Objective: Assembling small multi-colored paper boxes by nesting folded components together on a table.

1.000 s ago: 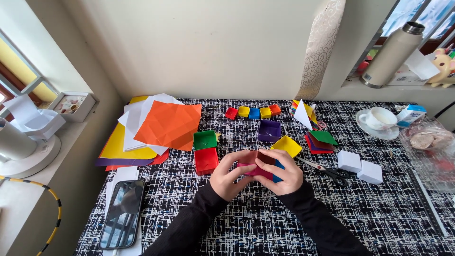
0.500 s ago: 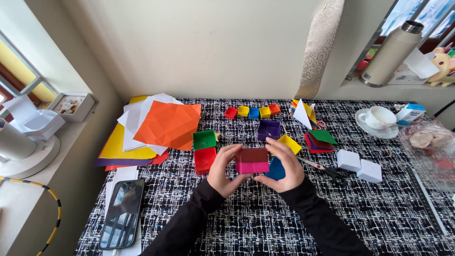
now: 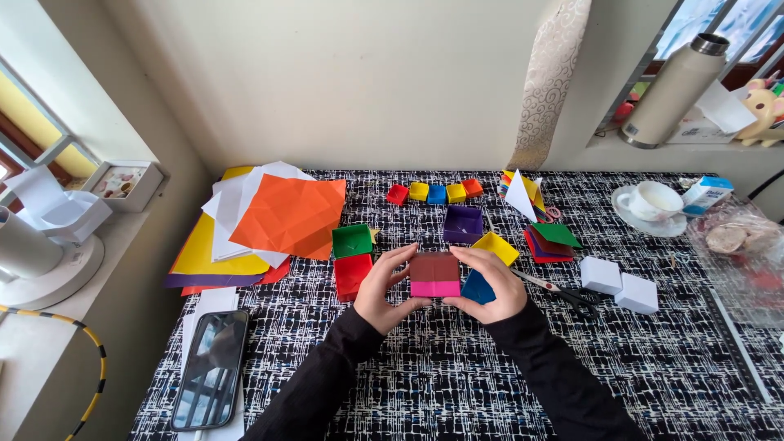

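Both hands meet over the middle of the tabletop [image 3: 457,384], which wears a black-and-white patterned cloth. The left hand [image 3: 382,287] and the right hand [image 3: 492,286] press in from either side on a small paper box [image 3: 434,275], dark red on its upper part and pink along its near edge. Each grip is closed on the box: fingers curl over the top corners, thumbs sit under the near edge. Both forearms, in black sleeves, come up from the lower edge and angle inward so the wrists nearly face each other.

The box is held just above the cloth, between a red paper box [image 3: 352,273] on the left and a blue paper box [image 3: 477,289] that peeks out under the right palm. Just beyond lie a green paper box [image 3: 352,240], a purple paper box [image 3: 463,223] and a yellow paper box [image 3: 496,247]. Farther back stands a row of 5 tiny boxes [image 3: 434,193]. A stack of coloured paper [image 3: 269,220] lies at the left, a phone [image 3: 212,379] near the left elbow, scissors [image 3: 563,291] just right of the right hand, and 2 white boxes [image 3: 619,285] beyond them.
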